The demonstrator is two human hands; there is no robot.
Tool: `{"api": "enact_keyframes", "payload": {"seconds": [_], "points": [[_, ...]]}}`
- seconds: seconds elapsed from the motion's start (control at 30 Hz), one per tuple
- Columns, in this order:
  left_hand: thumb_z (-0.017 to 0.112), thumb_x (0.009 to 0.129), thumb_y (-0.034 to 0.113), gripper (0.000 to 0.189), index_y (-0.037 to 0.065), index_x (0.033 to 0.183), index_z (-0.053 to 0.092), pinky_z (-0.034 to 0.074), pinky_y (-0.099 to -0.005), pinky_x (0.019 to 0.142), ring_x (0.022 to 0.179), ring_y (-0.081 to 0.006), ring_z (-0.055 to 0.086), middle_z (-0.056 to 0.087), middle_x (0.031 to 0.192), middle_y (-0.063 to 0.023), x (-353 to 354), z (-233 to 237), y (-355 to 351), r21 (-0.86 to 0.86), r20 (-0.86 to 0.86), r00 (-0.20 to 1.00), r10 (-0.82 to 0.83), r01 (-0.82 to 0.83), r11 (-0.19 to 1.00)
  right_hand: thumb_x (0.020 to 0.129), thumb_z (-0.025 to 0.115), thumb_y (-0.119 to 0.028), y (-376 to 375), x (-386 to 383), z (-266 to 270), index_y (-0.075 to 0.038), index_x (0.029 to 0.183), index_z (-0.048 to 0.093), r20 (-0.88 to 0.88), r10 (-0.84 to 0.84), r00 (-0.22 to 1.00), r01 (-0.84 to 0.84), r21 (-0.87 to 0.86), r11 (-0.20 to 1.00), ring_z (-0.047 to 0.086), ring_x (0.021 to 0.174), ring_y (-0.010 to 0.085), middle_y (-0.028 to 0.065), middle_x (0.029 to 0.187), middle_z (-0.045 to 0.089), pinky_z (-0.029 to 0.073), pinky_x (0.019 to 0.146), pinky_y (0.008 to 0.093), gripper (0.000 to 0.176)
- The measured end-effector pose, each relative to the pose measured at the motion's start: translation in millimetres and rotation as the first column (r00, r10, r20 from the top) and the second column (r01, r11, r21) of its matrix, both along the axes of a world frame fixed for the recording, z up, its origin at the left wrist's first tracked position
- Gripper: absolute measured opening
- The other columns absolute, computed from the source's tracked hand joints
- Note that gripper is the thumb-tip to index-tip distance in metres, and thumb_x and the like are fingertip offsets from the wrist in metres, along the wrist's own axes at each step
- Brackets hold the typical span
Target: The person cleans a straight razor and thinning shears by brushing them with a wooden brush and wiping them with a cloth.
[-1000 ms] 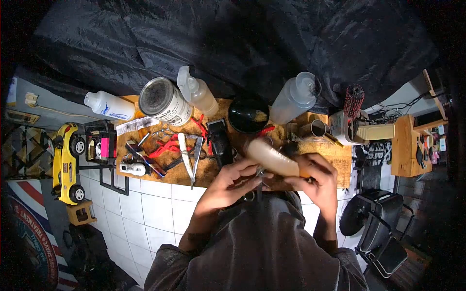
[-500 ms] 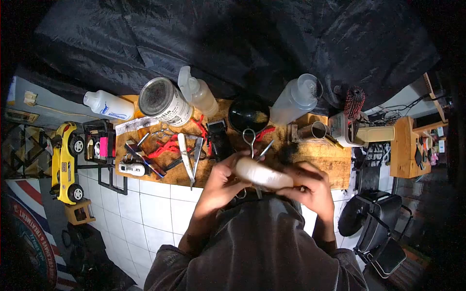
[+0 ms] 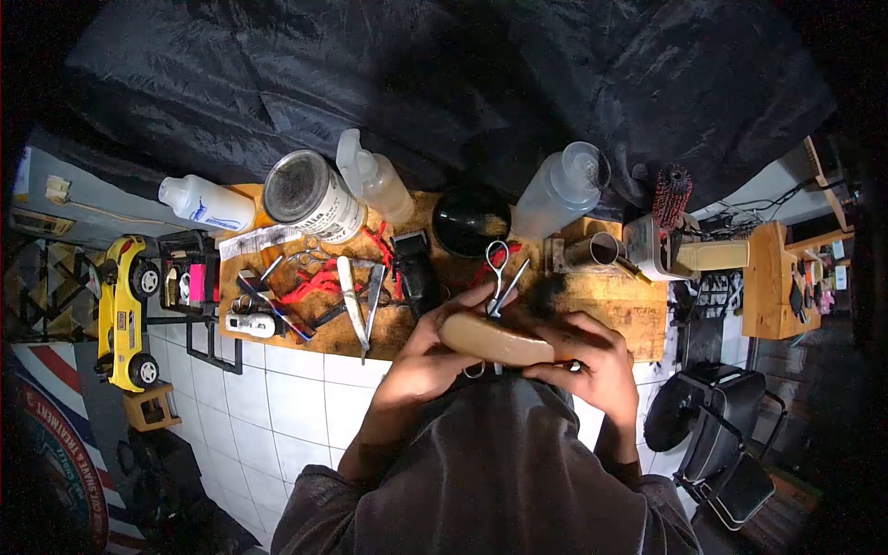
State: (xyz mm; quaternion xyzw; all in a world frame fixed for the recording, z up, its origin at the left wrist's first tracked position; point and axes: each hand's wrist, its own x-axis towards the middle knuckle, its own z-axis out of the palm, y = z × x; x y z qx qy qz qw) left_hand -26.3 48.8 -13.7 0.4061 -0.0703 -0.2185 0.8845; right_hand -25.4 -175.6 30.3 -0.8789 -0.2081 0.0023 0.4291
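Observation:
In front of my chest, my right hand [image 3: 592, 361] is closed on the right end of a smooth tan oblong block [image 3: 495, 340], shaped like a brush back. My left hand [image 3: 425, 361] curls round a pair of metal scissors [image 3: 497, 277], their blades apart, partly hidden behind the block. One finger ring sticks up above the block and another shows below it. The left fingers also lie at the block's left end. Just beyond are black hair clippers [image 3: 416, 268] and a black bowl [image 3: 470, 222] on the wooden table [image 3: 620, 310].
Left on the table lie a straight razor [image 3: 352, 301], red straps [image 3: 319, 280] and a white trimmer [image 3: 251, 324]. Behind stand a large tin [image 3: 314, 196], a spray bottle [image 3: 377, 183], a white bottle [image 3: 208, 203] and a clear bottle [image 3: 560, 190]. A round brush [image 3: 672, 196] stands at right.
The tan block was blurred by motion and now shows sharply, tilted a little differently. The scissors have shifted right and turned, with the upper ring further right.

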Motion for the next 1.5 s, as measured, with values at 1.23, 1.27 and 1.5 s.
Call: {"api": "enact_keyframes", "payload": {"seconds": [1.23, 1.27, 1.5], "points": [[0.025, 0.089, 0.062, 0.087, -0.007, 0.142, 0.019, 0.019, -0.0466, 0.113, 0.138, -0.0346, 0.024, 0.023, 0.148, -0.0257, 16, 29, 23, -0.222, -0.251, 0.961, 0.119, -0.177, 0.959, 0.059, 0.084, -0.025, -12, 6, 1, -0.01, 0.1, 0.071, -0.17, 0.379, 0.909, -0.388, -0.022, 0.921, 0.065, 0.093, 0.0312, 0.0141, 0.102, 0.066, 0.052, 0.081, 0.0364, 0.045], [0.025, 0.09, 0.061, 0.086, -0.006, 0.143, 0.019, 0.019, -0.0471, 0.113, 0.138, -0.0346, 0.024, 0.023, 0.148, -0.0257, 16, 29, 23, -0.183, -0.269, 0.955, 0.125, -0.178, 0.967, 0.057, 0.086, -0.02, -13, 7, 3, -0.006, 0.098, 0.071, -0.106, 0.398, 0.911, -0.399, 0.008, 0.917, 0.066, 0.088, 0.0291, 0.0133, 0.097, 0.067, 0.053, 0.074, 0.0351, 0.046], [0.026, 0.094, 0.056, 0.077, -0.005, 0.142, 0.023, 0.028, -0.0446, 0.109, 0.133, -0.0344, 0.033, 0.032, 0.143, -0.0254, 4, 9, 19, -0.301, -0.278, 0.957, -0.085, -0.002, 0.954, 0.063, 0.081, -0.016, 2, 12, 2, 0.005, 0.099, 0.064, -0.116, -0.208, 0.971, 0.221, 0.121, 0.968, 0.061, 0.079, 0.026, 0.0146, 0.088, 0.062, 0.047, 0.07, 0.0326, 0.045]]}}
